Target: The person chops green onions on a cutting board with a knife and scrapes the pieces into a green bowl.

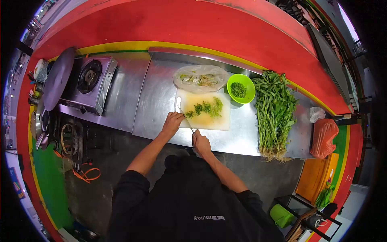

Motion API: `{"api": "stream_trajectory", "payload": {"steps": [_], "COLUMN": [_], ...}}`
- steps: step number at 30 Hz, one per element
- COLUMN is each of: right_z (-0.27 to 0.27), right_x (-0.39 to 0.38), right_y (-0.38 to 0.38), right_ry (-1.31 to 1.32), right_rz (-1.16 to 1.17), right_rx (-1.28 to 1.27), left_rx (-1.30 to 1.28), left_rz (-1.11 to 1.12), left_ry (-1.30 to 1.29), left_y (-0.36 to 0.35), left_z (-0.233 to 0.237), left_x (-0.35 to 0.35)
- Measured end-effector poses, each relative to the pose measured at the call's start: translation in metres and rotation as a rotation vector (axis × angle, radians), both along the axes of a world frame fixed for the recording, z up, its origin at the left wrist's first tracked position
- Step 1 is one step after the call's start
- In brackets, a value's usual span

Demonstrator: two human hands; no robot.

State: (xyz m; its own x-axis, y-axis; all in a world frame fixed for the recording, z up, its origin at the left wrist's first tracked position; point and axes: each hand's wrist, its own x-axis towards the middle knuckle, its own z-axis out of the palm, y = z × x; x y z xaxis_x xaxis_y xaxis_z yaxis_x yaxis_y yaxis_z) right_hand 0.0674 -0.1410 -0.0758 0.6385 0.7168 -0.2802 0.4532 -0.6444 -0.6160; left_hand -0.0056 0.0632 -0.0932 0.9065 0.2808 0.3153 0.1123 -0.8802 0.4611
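My right hand (200, 143) is wrapped round the handle of a kitchen knife (186, 119), whose blade points up and left across a white cutting board (205, 124). At the board's left edge is my left hand (172, 123), closed, its fingertips bunched against the blade area; what they pinch is hidden. Chopped greens (207, 107) lie in a strip on the board, just right of the blade. Behind the board rests a clear plastic bag (201, 77) with plant trimmings inside. A lime-green bowl (250, 96) with more chopped greens stands at the board's upper right corner.
A large bundle of leafy greens with roots (276, 115) covers the counter at the right. Beyond it sits an orange-red plastic bag (323, 138). On the left, a gas stove (89, 78) and a big wok lid (59, 80) stand on the steel counter (155, 92).
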Motion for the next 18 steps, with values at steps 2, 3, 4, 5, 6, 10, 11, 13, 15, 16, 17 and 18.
{"api": "stream_trajectory", "payload": {"steps": [2, 3, 4, 5, 6, 10, 11, 13, 15, 16, 17, 18], "right_z": [-0.001, -0.003, -0.004, -0.005, -0.003, 0.002, 0.002, -0.001, 0.001, 0.003, 0.006, 0.005], "right_x": [0.001, 0.002, 0.003, 0.003, 0.003, 0.002, 0.002, 0.0, -0.001, -0.003, -0.004, -0.004], "right_y": [0.005, 0.006, 0.007, 0.007, 0.007, -0.001, -0.002, -0.006, -0.01, -0.011, -0.011, -0.011], "right_ry": [-0.013, -0.027, -0.028, -0.021, -0.015, 0.021, 0.025, 0.049, 0.072, 0.067, 0.063, 0.063], "right_rz": [0.002, 0.002, 0.004, 0.013, 0.022, -0.042, -0.044, -0.045, -0.048, -0.04, -0.033, -0.034], "right_rx": [-0.003, -0.005, -0.001, 0.003, 0.006, 0.056, 0.023, 0.047, 0.072, 0.062, 0.053, 0.054], "left_rx": [-0.037, -0.036, -0.033, -0.03, -0.028, -0.047, -0.049, -0.044, -0.037, -0.049, -0.061, -0.061], "left_rz": [-0.007, -0.007, -0.011, -0.015, -0.011, -0.001, 0.003, -0.003, -0.011, -0.01, -0.009, -0.01], "left_ry": [0.01, 0.009, -0.001, -0.01, -0.012, 0.009, 0.024, 0.022, 0.018, 0.007, -0.004, -0.004], "left_y": [-0.001, -0.002, -0.001, -0.001, -0.001, -0.003, -0.003, -0.001, -0.001, -0.001, 0.0, 0.0], "left_z": [0.004, 0.003, 0.002, 0.001, 0.003, 0.01, 0.011, 0.003, -0.001, -0.001, -0.001, -0.001], "left_x": [0.0, 0.0, 0.0, -0.001, -0.002, -0.004, -0.004, -0.004, -0.004, -0.003, -0.003, -0.003]}}
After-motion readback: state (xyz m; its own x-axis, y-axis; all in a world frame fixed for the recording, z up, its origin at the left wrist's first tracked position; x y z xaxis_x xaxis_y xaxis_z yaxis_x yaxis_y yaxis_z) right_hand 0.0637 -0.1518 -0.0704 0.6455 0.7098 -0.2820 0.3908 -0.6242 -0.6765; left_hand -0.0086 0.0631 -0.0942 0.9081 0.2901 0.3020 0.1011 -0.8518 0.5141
